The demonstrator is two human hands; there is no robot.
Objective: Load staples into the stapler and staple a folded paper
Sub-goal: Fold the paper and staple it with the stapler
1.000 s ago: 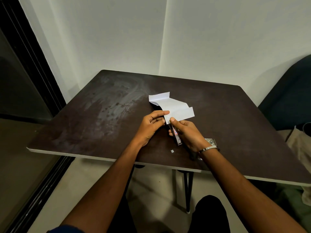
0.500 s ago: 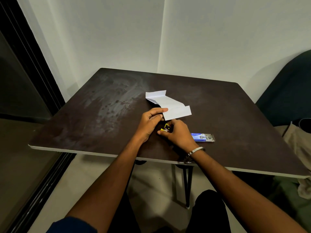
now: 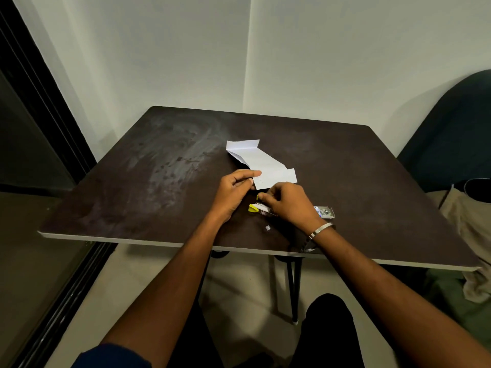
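A folded white paper point(image 3: 261, 162) lies on the dark brown table point(image 3: 164, 166), its near corner raised. My left hand point(image 3: 233, 192) pinches that near-left corner between thumb and fingers. Just to the right, my right hand point(image 3: 289, 205) curls over a yellow and black stapler point(image 3: 255, 208) that rests on the table; only the stapler's yellow end and part of its body show past the fingers. A small blue box of staples point(image 3: 324, 211) lies behind my right wrist. A tiny loose strip of staples point(image 3: 267, 227) sits near the table's front edge.
The table stands in a corner of white walls. A dark chair point(image 3: 451, 139) with beige cloth point(image 3: 467, 219) on it is at the right. A dark door frame point(image 3: 42, 107) runs down the left. The table's front edge point(image 3: 159, 244) is close to my forearms.
My right hand has brought the stapler down from the paper's corner to the table. The staple box came into view behind it. My left hand still pinches the paper.
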